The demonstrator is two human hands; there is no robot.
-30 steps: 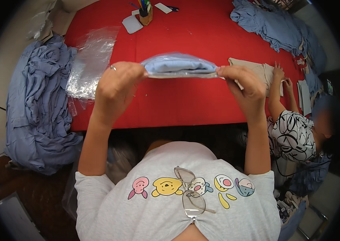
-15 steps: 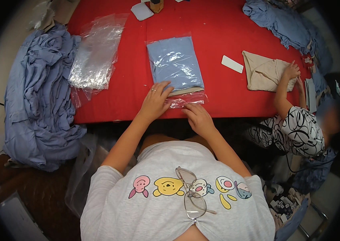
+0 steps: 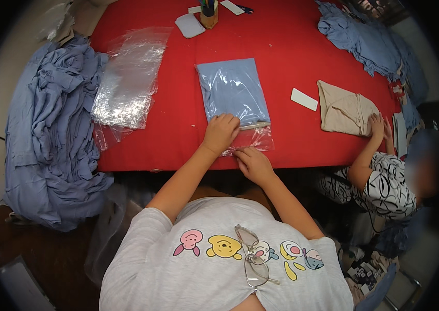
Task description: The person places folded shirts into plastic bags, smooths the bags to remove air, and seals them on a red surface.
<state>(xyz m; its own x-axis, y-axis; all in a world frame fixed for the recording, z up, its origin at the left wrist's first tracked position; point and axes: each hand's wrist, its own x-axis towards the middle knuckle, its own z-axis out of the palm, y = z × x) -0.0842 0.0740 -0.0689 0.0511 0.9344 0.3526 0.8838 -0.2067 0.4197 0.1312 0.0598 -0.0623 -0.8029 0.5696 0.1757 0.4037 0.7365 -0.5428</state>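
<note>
A folded light-blue garment [image 3: 235, 88] lies flat inside a clear plastic bag [image 3: 255, 139] on the red-covered table. The bag's mouth end points toward me, and a pale strip shows at the garment's near edge. My left hand [image 3: 222, 133] is on the bag at that near edge, its fingers curled and pressed together on the film. Close to the table's front edge, my right hand [image 3: 254, 165] pinches the bag's mouth end. The fingertips of both hands are partly hidden.
Flat clear bags [image 3: 128, 83] lie to the left, beside a heap of blue garments [image 3: 53, 140]. A white card [image 3: 304, 99] and a folded beige garment [image 3: 346, 109] are at right, near a co-worker's hands [image 3: 379, 127]. A pen holder [image 3: 209, 15] stands at the back.
My left hand has shifted rightward over the bag, and its fingers have curled in. The right hand stays at the bag's mouth end. The co-worker's hands have moved nearer the beige garment's near corner.
</note>
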